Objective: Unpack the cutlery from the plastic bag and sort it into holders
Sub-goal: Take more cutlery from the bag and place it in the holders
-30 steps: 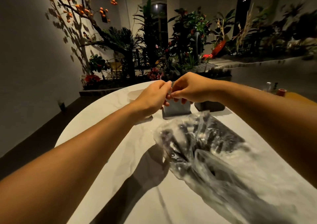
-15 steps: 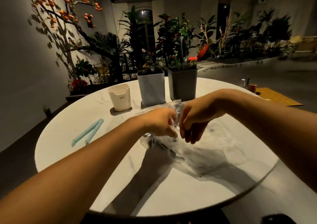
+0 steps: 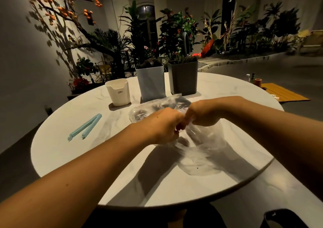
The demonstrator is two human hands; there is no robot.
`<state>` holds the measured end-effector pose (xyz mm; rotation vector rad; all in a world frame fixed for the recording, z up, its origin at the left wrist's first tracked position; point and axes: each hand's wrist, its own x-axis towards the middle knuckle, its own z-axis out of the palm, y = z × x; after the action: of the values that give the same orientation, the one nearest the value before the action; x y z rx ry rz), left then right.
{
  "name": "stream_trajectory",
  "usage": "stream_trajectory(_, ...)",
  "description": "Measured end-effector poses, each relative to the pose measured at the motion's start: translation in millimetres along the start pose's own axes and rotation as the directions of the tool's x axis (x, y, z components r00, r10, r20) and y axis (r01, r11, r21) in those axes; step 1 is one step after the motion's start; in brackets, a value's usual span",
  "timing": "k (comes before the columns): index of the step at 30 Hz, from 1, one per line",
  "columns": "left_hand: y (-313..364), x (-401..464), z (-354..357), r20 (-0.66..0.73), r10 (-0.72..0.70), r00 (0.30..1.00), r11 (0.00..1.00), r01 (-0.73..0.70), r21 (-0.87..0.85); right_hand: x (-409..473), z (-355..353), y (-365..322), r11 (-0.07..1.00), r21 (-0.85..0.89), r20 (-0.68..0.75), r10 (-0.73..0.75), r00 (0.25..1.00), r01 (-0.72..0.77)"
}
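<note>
Plastic bag (image 3: 201, 140), clear and crumpled, lies mid-table (image 3: 70, 158) with dark cutlery (image 3: 157, 107) dimly inside. Both arms reach forward; left hand (image 3: 164, 124) and right hand (image 3: 202, 113) meet knuckle to knuckle, fingers curled, pinching its film.

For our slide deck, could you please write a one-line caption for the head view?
Both hands, left and right, pinch the clear plastic bag on the round white table before three holders.

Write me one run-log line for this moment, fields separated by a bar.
phase: opening bag | left hand: pinches plastic bag | right hand: pinches plastic bag | cutlery: still inside | holders: behind bag on table
</note>
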<state>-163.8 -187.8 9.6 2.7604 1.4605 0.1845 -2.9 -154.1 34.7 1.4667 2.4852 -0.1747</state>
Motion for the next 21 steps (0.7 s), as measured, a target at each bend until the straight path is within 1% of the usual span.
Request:
stream_trajectory(1,-1,2,2,0.045,-0.05,0.998,0.998,0.049,0.03,0,0,2,1.0,-0.022,0.01,0.017,1.0,-0.017)
stream_trajectory(2,-2,3,2,0.039,-0.077,0.996,0.994,0.073,0.084,1,-1,6,0.998,-0.047,0.0,0.029,1.0,-0.029)
stream_trajectory(4,-7,5,1,-0.035,-0.091,0.995,0.97,0.097,0.221,0,-4,17,0.988,-0.142,-0.071,0.043,0.996,-0.053)
stream_trajectory(6,-11,8,-3,-0.068,-0.099,0.993,0.94,0.116,0.321,-1,-5,30,0.953,-0.287,-0.159,0.054,0.986,-0.098)
stream_trajectory(8,-11,12,-9,-0.064,-0.115,0.991,0.921,0.131,0.367,-5,-5,36,0.912,-0.389,-0.19,0.058,0.98,-0.129)
stream_trajectory(10,-7,17,-13,-0.107,-0.101,0.989,0.902,0.136,0.41,-8,-5,36,0.9,-0.407,-0.26,0.046,0.964,-0.153)
stream_trajectory(11,-5,19,-15,-0.127,-0.093,0.988,0.896,0.138,0.422,-9,-4,34,0.915,-0.382,-0.299,0.013,0.954,-0.132)
stream_trajectory(13,-3,23,-15,-0.147,-0.079,0.986,0.896,0.135,0.424,-4,-1,30,0.976,-0.22,-0.345,-0.08,0.935,0.002)
stream_trajectory(14,-2,24,-14,-0.154,-0.072,0.985,0.898,0.131,0.419,-2,3,27,0.989,-0.137,-0.328,-0.097,0.94,0.055)
stream_trajectory(15,-1,25,-13,-0.167,-0.063,0.984,0.9,0.128,0.416,1,6,24,0.994,-0.086,-0.293,-0.095,0.951,0.073)
stream_trajectory(17,-1,25,-11,-0.249,-0.045,0.967,0.9,0.147,0.41,8,11,25,0.998,-0.059,-0.255,-0.039,0.966,0.025)
stream_trajectory(19,-4,25,-9,-0.391,-0.018,0.92,0.906,0.181,0.383,14,15,31,0.997,-0.037,-0.272,0.06,0.96,-0.073)
stream_trajectory(20,-6,25,-8,-0.456,0.016,0.89,0.916,0.17,0.364,18,16,35,0.994,-0.011,-0.273,0.1,0.957,-0.107)
stream_trajectory(21,-8,26,-6,-0.502,0.074,0.862,0.927,0.126,0.352,21,18,37,0.992,0.017,-0.27,0.126,0.955,-0.126)
